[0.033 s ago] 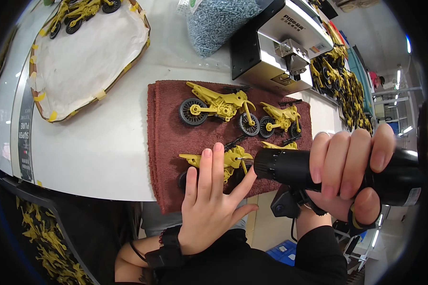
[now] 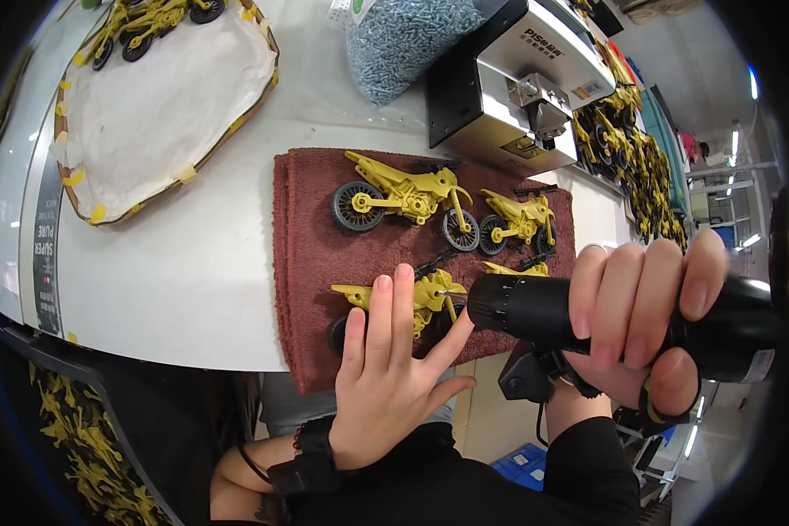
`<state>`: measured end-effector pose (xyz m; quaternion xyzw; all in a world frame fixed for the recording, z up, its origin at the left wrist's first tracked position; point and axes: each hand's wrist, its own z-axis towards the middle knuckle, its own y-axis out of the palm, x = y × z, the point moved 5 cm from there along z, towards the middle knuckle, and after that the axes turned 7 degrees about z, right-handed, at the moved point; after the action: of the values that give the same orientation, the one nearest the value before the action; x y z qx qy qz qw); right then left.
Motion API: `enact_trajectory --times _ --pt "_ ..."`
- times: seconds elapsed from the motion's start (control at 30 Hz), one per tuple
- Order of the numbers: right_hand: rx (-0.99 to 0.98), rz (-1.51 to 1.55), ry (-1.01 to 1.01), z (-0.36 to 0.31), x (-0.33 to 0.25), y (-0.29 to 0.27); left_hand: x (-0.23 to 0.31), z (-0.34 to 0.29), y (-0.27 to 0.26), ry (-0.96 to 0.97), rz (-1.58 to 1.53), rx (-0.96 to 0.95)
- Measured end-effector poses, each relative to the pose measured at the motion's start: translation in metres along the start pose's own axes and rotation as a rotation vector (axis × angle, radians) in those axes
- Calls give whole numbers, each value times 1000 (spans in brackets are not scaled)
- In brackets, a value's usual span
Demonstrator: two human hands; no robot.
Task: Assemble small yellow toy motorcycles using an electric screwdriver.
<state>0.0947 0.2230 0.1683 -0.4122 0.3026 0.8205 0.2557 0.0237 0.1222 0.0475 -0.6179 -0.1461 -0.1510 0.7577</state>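
Observation:
My right hand (image 2: 644,307) is wrapped around a black electric screwdriver (image 2: 522,302), held almost level. Its tip meets the front part of a yellow toy motorcycle (image 2: 430,296) lying on a folded brown towel (image 2: 305,254). My left hand (image 2: 390,373) rests over this motorcycle with its fingers stretched out and spread, covering part of the body and wheels. Just beyond lies another toy motorcycle (image 2: 403,195) with black wheels, and to its right a third motorcycle (image 2: 519,217). One more motorcycle (image 2: 500,268) is mostly hidden behind the screwdriver.
A screw feeder machine (image 2: 517,96) stands behind the towel, beside a bag of screws (image 2: 403,48). At the far left, a white-lined tray (image 2: 162,114) with a taped rim holds several motorcycles. Yellow parts fill a dark bin (image 2: 88,447) at lower left; more motorcycles (image 2: 631,167) are heaped at right.

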Motion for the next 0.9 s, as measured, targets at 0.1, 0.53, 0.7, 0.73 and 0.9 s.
enact_trajectory --times 0.1,0.53,0.7,0.73,0.9 --pt "-65 -13 9 2 7 5 -2 0 0 4 -3 32" --pt "-137 -163 174 8 18 10 -1 4 1 -6 37 69" --pt "-221 -113 127 6 23 12 -4 0 0 -36 79 104" --pt "-207 -81 119 6 20 10 -4 1 1 -28 93 105" --pt "-257 -64 102 11 -1 -7 10 4 0 69 160 153"
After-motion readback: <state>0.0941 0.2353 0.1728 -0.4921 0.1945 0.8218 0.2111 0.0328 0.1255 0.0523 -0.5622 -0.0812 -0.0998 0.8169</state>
